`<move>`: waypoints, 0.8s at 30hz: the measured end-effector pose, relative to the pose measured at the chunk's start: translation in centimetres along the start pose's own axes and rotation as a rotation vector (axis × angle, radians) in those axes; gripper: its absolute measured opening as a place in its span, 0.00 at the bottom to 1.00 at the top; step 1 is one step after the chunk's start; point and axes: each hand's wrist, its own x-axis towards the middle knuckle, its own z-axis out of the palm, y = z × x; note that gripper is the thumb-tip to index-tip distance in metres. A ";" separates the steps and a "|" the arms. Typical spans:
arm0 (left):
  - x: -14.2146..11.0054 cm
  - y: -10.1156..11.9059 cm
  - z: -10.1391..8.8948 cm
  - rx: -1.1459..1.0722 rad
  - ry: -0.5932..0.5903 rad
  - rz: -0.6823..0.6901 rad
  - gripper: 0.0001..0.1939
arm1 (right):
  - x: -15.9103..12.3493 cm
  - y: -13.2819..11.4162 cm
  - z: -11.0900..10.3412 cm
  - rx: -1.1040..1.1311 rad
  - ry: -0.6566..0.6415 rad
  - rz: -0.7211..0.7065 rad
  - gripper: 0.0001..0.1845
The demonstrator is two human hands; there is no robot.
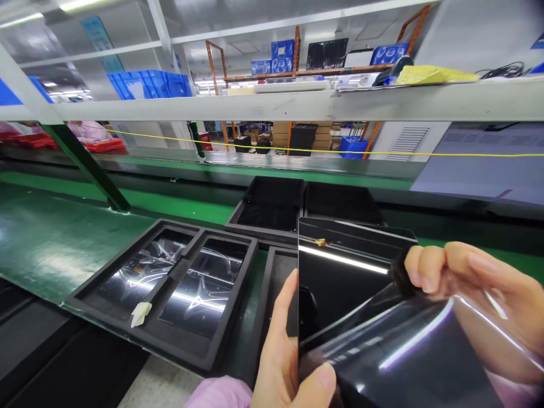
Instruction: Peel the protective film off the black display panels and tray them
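Note:
My left hand (289,368) grips a glossy black screen panel (340,289) by its left edge, thumb on the front face. The panel is raised and tilted towards me, with a small gold-coloured spot near its top. Over its lower part lies a clear protective film (420,340), its upper part lifted away and curled. My right hand (480,277) pinches that film near the panel's right edge; part of the hand shows through it. Left of my hands, a black foam tray (233,306) holds two shiny panels (208,277) side by side.
A crumpled white scrap (141,313) lies on the tray's divider. More black trays (274,195) stand behind the panel on the green bench (55,238). A thin yellow cord (255,146) runs across, below a white shelf beam (238,107). A green post (87,164) rises at left.

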 end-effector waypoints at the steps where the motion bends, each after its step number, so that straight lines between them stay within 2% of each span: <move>1: 0.2 -0.1 -0.1 -0.051 -0.035 0.000 0.47 | 0.1 -0.2 0.4 0.110 -0.007 0.068 0.22; 4: 0.6 -0.2 -0.6 -0.151 -0.149 -0.040 0.47 | 0.1 0.1 0.8 0.297 0.045 0.185 0.22; 6: 0.8 -0.1 -1.0 -0.138 -0.137 -0.032 0.42 | 0.0 0.3 0.8 0.312 0.093 0.204 0.22; 9: 1.0 0.0 -1.3 0.007 -0.017 0.022 0.37 | -0.2 0.2 0.9 0.290 0.156 0.158 0.21; 13: 0.8 -0.4 -1.2 0.252 0.149 0.034 0.36 | -0.2 -0.4 1.2 0.265 0.131 0.104 0.21; 15: 0.7 -0.5 -1.0 0.281 0.223 -0.027 0.33 | -0.2 -0.5 1.2 0.258 0.136 0.124 0.21; 17: 0.6 -0.5 -0.7 0.209 0.262 -0.071 0.28 | -0.2 -0.5 1.1 0.244 0.163 0.133 0.21; 20: 0.8 -0.2 -0.1 0.040 0.214 -0.003 0.22 | -0.2 -0.3 0.9 0.225 0.154 0.123 0.22; 24: 1.0 0.1 0.2 -0.029 0.136 0.016 0.22 | 0.0 -0.2 0.9 0.229 0.122 0.129 0.21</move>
